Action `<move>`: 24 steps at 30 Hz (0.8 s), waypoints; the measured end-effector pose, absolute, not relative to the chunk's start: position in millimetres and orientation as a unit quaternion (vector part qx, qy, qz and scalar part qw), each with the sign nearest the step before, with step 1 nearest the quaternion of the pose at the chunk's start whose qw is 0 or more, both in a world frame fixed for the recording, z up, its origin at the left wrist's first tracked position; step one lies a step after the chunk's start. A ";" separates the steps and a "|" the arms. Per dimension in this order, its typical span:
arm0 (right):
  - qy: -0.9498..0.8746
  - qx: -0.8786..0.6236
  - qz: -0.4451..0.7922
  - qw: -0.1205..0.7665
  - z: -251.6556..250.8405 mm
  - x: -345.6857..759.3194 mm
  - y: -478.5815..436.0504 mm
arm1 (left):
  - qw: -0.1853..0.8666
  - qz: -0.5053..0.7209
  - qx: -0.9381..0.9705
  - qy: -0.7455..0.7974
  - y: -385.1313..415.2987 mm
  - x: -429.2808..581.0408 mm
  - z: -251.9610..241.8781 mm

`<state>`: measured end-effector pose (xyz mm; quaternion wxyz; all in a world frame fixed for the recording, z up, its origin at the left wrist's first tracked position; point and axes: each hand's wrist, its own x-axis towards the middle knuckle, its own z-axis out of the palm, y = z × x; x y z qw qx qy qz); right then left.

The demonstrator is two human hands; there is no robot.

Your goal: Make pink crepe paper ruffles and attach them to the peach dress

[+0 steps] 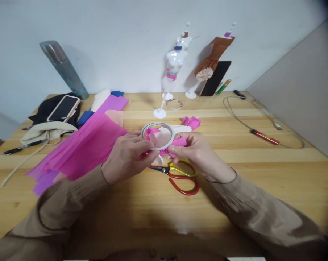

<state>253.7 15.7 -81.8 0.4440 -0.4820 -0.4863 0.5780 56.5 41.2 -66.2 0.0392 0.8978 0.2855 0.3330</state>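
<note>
Both my hands are closed over a gathered strip of pink crepe paper (164,151) above the table. My left hand (129,154) grips its left end, thumb and fingers together. With thumb and forefinger my right hand (193,149) pinches the right end, where a flat piece sticks up. Between them is a roll of clear tape (169,127), its ring close to the fingers of both hands; I cannot tell whether they bear its weight. Pink and white pieces show through and behind the ring. Scissors (165,169) with one yellow and one red handle lie just below, blades pointing left.
Pink and purple crepe sheets (94,141) spread at the left, near a phone (63,108) and a spray can (64,69). White mini mannequins (175,63) and one in a brown dress (216,50) stand at the back. A red-handled tool (264,137) with a cable lies right.
</note>
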 end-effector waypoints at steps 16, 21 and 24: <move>-0.548 -0.497 0.495 0.455 -72.4 268.0 19.9 | 0.364 0.310 0.772 0.419 46.9 53.2 -63.2; -0.603 -0.470 0.448 0.464 -80.7 261.5 18.4 | 0.436 0.297 0.746 0.407 48.5 51.1 -61.1; -0.608 -0.473 0.453 0.448 -80.7 264.4 20.2 | 0.438 0.301 0.745 0.403 48.9 50.6 -60.9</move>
